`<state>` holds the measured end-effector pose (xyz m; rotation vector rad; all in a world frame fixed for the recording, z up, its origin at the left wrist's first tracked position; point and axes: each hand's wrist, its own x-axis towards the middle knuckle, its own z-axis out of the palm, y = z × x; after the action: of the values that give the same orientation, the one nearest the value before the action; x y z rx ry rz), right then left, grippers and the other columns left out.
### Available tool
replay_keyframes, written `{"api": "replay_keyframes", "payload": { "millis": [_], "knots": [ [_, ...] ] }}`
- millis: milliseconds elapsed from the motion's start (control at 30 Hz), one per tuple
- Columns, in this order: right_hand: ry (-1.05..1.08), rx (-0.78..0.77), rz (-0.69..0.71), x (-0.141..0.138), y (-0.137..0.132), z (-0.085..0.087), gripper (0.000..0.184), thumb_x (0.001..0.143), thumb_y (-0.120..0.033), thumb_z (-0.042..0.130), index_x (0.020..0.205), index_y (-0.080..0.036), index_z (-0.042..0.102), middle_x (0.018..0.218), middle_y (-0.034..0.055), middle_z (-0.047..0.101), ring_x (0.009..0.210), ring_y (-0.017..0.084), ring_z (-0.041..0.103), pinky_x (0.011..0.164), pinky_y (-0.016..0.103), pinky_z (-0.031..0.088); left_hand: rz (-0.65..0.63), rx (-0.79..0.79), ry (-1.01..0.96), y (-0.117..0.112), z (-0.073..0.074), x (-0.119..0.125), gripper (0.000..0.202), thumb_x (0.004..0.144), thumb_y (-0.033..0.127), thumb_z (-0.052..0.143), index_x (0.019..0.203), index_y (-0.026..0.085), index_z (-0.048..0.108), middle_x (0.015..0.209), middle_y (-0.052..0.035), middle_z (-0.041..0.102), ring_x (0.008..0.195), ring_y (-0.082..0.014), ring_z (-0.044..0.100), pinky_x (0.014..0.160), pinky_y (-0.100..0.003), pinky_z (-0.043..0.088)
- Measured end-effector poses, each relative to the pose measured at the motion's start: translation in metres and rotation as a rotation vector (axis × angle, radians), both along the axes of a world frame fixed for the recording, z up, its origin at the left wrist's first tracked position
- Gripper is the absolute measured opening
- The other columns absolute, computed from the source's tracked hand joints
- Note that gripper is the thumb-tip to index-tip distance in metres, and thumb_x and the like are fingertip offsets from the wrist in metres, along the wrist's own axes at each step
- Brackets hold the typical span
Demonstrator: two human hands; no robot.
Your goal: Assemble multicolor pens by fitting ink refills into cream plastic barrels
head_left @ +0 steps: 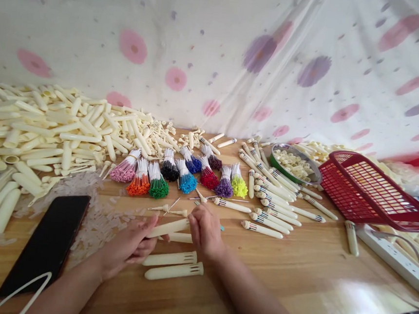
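My left hand (134, 243) is closed around a cream pen barrel (168, 227), held tilted just above the table. At the barrel's right end my right hand (206, 229) is closed, fingers bunched together; what lies inside them is hidden. Beneath my hands lie more barrels, among them a slotted pen barrel (173, 270) near the front. Just beyond are a few loose small cream parts (159, 208) and thin refills. Rubber-banded bundles of pen refills with coloured ends, such as a green bundle (159, 184) and a yellow bundle (239, 183), stand behind them.
Cream barrels (50, 128) are heaped at the left. A black phone (45, 245) with a white cable lies near clear plastic bits (94, 220). Assembled multicolour pens (271, 201) lie right, beside a green-sided bowl (280, 169), a red basket (360, 190) and a power strip (393, 258).
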<state>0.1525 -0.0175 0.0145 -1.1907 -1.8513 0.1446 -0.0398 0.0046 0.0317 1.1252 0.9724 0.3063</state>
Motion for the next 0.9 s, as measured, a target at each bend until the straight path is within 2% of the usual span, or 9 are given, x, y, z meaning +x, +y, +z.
{"api": "replay_keyframes", "payload": {
  "millis": [100, 200, 267, 367, 467, 567, 667, 800, 900],
  "knots": [
    [-0.055, 0.025, -0.009, -0.004, 0.0, 0.002, 0.019, 0.088, -0.018, 0.033, 0.071, -0.023, 0.034, 0.06, -0.0005, 0.045, 0.054, 0.014, 0.041, 0.053, 0.026, 0.031, 0.064, -0.036, -0.017, 0.0, 0.0, 0.0, 0.051, 0.072, 0.065, 0.049, 0.072, 0.014, 0.057, 0.047, 0.0123, 0.018, 0.039, -0.0046, 0.014, 0.036, -0.016, 0.016],
    [0.077, -0.229, -0.154, -0.012, 0.004, -0.002, 0.021, 0.09, -0.024, 0.029, 0.069, -0.023, 0.032, 0.058, -0.0024, 0.043, 0.05, 0.014, 0.04, 0.05, 0.026, 0.03, 0.18, 0.384, 0.13, -0.002, -0.005, 0.001, 0.042, 0.076, 0.057, 0.048, 0.077, 0.016, 0.059, 0.049, 0.0053, 0.043, 0.045, -0.0098, 0.041, 0.046, -0.022, 0.037],
    [0.185, -0.423, -0.198, -0.015, 0.008, -0.005, 0.024, 0.091, -0.029, 0.027, 0.068, -0.023, 0.032, 0.058, -0.0033, 0.042, 0.05, 0.013, 0.04, 0.049, 0.025, 0.03, 0.186, 0.718, 0.218, -0.004, -0.009, 0.0, 0.034, 0.079, 0.049, 0.048, 0.084, 0.018, 0.062, 0.07, -0.0037, 0.063, 0.065, -0.0173, 0.057, 0.064, -0.03, 0.046],
    [0.252, -0.592, -0.145, -0.013, 0.011, -0.008, 0.028, 0.09, -0.036, 0.029, 0.067, -0.022, 0.033, 0.058, -0.0041, 0.041, 0.052, 0.012, 0.041, 0.05, 0.024, 0.032, 0.141, 0.958, 0.248, -0.006, -0.012, 0.0, 0.029, 0.079, 0.043, 0.049, 0.086, 0.018, 0.062, 0.087, -0.0089, 0.067, 0.082, -0.0236, 0.06, 0.077, -0.036, 0.045],
    [0.266, -0.575, -0.101, -0.007, 0.008, -0.006, 0.028, 0.091, -0.037, 0.029, 0.068, -0.022, 0.034, 0.059, -0.0045, 0.041, 0.053, 0.011, 0.04, 0.051, 0.023, 0.033, 0.112, 0.712, 0.217, -0.004, -0.007, -0.001, 0.029, 0.078, 0.044, 0.052, 0.089, 0.018, 0.061, 0.077, -0.0051, 0.063, 0.07, -0.0185, 0.057, 0.063, -0.03, 0.046],
    [0.163, -0.413, -0.03, -0.002, 0.003, -0.001, 0.028, 0.092, -0.034, 0.03, 0.068, -0.022, 0.036, 0.059, -0.0032, 0.042, 0.053, 0.012, 0.039, 0.051, 0.023, 0.032, -0.059, 0.051, 0.018, 0.001, 0.0, -0.004, 0.038, 0.078, 0.051, 0.053, 0.092, 0.016, 0.06, 0.057, 0.0047, 0.044, 0.043, -0.006, 0.032, 0.037, -0.016, 0.026],
    [0.039, -0.194, 0.1, 0.0, -0.002, 0.004, 0.031, 0.092, -0.033, 0.028, 0.068, -0.021, 0.042, 0.06, 0.0003, 0.047, 0.057, 0.013, 0.042, 0.054, 0.025, 0.034, -0.198, -0.438, -0.211, 0.006, 0.003, -0.008, 0.046, 0.075, 0.054, 0.055, 0.091, 0.012, 0.061, 0.054, 0.0087, 0.03, 0.041, -0.003, 0.01, 0.033, -0.014, 0.006],
    [-0.016, -0.148, 0.149, -0.001, -0.003, 0.004, 0.04, 0.094, -0.037, 0.026, 0.063, -0.02, 0.046, 0.056, 0.0012, 0.048, 0.054, 0.013, 0.042, 0.052, 0.025, 0.033, -0.272, -0.604, -0.256, 0.003, 0.001, -0.007, 0.04, 0.072, 0.052, 0.06, 0.082, 0.014, 0.055, 0.05, 0.0112, 0.021, 0.042, -0.0046, 0.005, 0.035, -0.016, 0.0],
    [-0.004, -0.321, 0.02, -0.005, 0.0, 0.004, 0.044, 0.094, -0.037, 0.025, 0.057, -0.02, 0.042, 0.051, -0.0009, 0.043, 0.048, 0.011, 0.038, 0.048, 0.024, 0.029, -0.239, -0.415, -0.105, -0.005, 0.002, -0.002, 0.041, 0.073, 0.059, 0.053, 0.074, 0.019, 0.046, 0.052, 0.0105, 0.023, 0.042, -0.0052, 0.012, 0.037, -0.016, 0.007]
  ]
}}
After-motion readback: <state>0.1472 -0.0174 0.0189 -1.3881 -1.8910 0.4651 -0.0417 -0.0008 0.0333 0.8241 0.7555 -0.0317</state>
